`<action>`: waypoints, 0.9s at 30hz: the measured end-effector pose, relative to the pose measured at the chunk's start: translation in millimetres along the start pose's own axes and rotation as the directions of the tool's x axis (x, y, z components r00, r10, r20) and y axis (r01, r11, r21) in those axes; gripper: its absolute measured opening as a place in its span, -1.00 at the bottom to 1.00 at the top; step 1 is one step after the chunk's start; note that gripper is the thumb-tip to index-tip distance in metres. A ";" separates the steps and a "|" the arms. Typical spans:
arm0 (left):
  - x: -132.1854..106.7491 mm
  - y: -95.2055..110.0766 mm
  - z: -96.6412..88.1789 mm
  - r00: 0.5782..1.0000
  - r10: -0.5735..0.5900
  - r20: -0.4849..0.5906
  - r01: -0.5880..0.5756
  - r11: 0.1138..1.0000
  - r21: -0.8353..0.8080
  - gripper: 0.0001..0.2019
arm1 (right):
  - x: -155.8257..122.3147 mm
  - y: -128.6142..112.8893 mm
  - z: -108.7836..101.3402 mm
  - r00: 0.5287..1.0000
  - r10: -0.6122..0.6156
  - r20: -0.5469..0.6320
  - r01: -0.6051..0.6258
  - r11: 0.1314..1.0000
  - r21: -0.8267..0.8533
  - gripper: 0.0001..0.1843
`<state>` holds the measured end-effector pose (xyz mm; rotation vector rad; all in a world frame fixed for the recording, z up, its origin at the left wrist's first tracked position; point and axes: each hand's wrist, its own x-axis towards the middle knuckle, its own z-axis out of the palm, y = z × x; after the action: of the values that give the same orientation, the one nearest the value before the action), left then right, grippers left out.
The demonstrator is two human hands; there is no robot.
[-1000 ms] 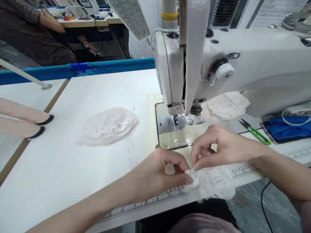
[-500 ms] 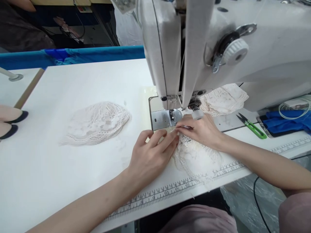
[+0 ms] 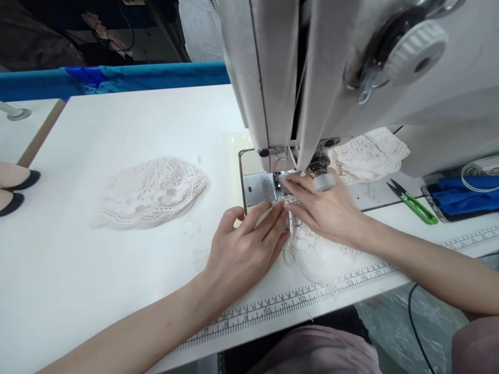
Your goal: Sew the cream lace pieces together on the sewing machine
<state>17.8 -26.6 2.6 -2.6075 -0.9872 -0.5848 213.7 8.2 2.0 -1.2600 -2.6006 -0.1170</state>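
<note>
A cream lace piece (image 3: 323, 257) lies at the needle area of a white sewing machine (image 3: 268, 78), its front part spread towards the table edge. My left hand (image 3: 247, 239) is closed at the lace's left edge, fingertips together just in front of the presser foot (image 3: 277, 179). Lying over the lace from the right, my right hand (image 3: 331, 210) holds it, with thumb and fingertips close to the foot. Those fingers partly cover the lace at the metal needle plate (image 3: 257, 188).
Another lace piece (image 3: 156, 192) lies on the white table to the left, and more lace (image 3: 370, 156) sits behind my right hand. Green-handled thread snips (image 3: 417, 205) lie at the right, near a blue cloth (image 3: 463, 195). A printed ruler (image 3: 268, 310) runs along the front edge.
My right fingers have gone from a pinch near the left fingertips to stretching forward beside the presser foot. The left hand stays at the lace edge. My view has shifted slightly closer to the machine.
</note>
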 end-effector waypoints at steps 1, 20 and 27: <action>0.2 -0.4 0.4 1.000 -0.003 0.001 0.003 1.000 -0.001 -0.77 | 0.0 1.6 -1.6 1.000 0.022 -0.010 -0.022 0.998 -0.060 -0.58; -0.8 -0.3 2.0 0.999 -0.034 0.016 0.034 0.998 0.055 -0.71 | -4.1 -6.0 -1.6 0.997 -0.073 -0.018 0.067 0.968 -0.240 -0.62; 3.5 -0.8 4.7 0.997 -0.063 0.036 0.061 0.996 0.071 -0.73 | -0.2 -1.7 3.1 0.997 -0.067 -0.045 0.054 0.966 -0.253 -0.61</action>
<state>21.0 -22.1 0.2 -2.5433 -1.0841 -0.5080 212.0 7.5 -1.0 -1.2360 -2.6422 -0.5004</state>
